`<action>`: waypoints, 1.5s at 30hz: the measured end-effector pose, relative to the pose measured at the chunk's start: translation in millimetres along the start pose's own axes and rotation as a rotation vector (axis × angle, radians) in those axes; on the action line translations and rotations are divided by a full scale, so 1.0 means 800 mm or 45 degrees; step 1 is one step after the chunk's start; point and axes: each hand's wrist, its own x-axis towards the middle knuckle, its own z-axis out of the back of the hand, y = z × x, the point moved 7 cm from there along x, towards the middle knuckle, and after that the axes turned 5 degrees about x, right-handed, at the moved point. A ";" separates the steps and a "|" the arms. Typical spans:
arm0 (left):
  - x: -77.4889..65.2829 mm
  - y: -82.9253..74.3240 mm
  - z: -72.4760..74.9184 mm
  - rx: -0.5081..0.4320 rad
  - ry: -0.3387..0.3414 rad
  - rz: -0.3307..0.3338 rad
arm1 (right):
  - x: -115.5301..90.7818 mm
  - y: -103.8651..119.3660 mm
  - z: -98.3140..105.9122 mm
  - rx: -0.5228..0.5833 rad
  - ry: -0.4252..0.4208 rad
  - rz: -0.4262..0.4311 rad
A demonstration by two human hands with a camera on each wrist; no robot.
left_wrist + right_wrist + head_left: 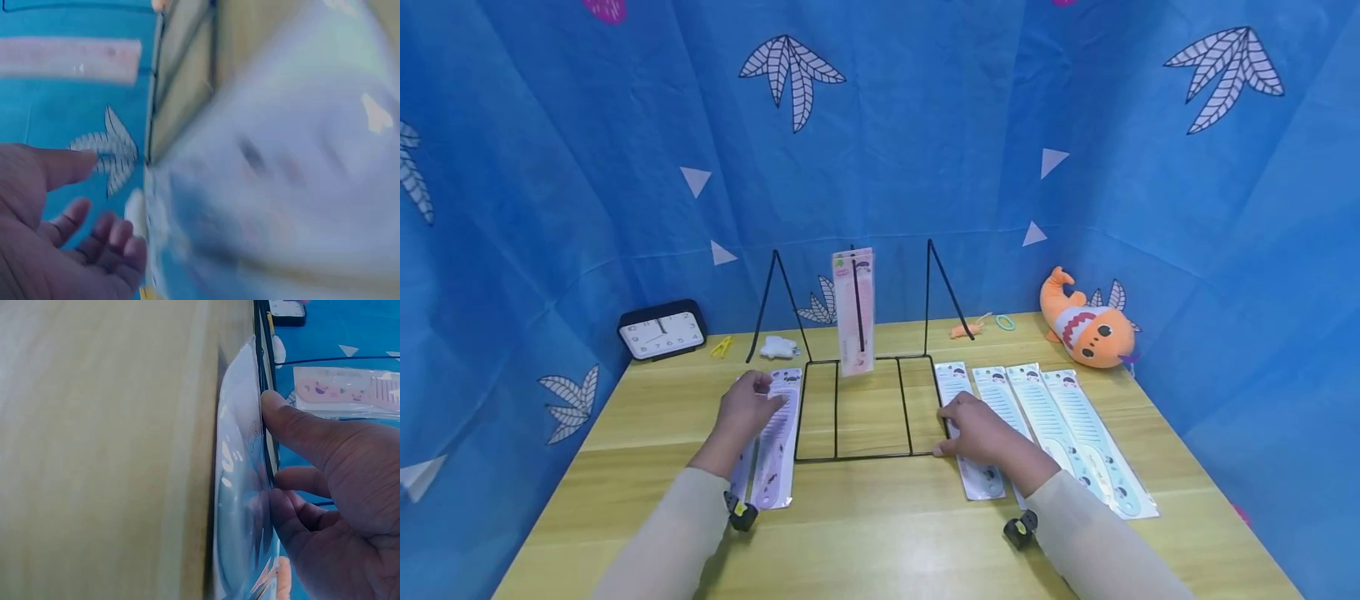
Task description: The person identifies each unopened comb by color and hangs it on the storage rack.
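A black wire display rack (872, 456) with hooks stands on the table. From its middle hook hangs a packaged pink comb (850, 317), its teeth visible in the right wrist view. My left hand (747, 410) hovers over the purple packaged combs (777, 467) left of the rack; its thumb and loosely bent fingers have nothing between them in the left wrist view. My right hand (977, 427) grips the rack's front right corner with thumb and fingers. Partly under that hand lies a packaged comb (981, 481), the nearest of several to the right of the rack.
Pale green packaged combs (1101, 442) lie farther right. Along the back are a black clock (662, 333), a yellow clip (722, 347), a white toy (779, 347), a small orange item (967, 330), a teal ring (1005, 322) and an orange plush shark (1090, 329). Blue curtains surround the table.
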 end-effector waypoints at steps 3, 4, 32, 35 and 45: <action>-0.014 0.034 0.007 0.211 0.009 0.082 | 0.000 0.000 0.001 0.002 0.002 -0.006; -0.019 0.043 0.009 0.260 0.013 0.099 | 0.000 -0.001 0.001 0.002 0.004 -0.005; -0.026 0.111 0.039 0.096 0.265 0.233 | 0.000 -0.005 0.001 0.011 0.010 -0.026; -0.025 0.121 0.047 0.047 0.275 0.252 | 0.000 -0.004 -0.001 0.020 0.012 -0.022; -0.034 0.113 0.118 -0.169 0.077 0.093 | 0.002 -0.005 -0.003 0.027 0.013 -0.029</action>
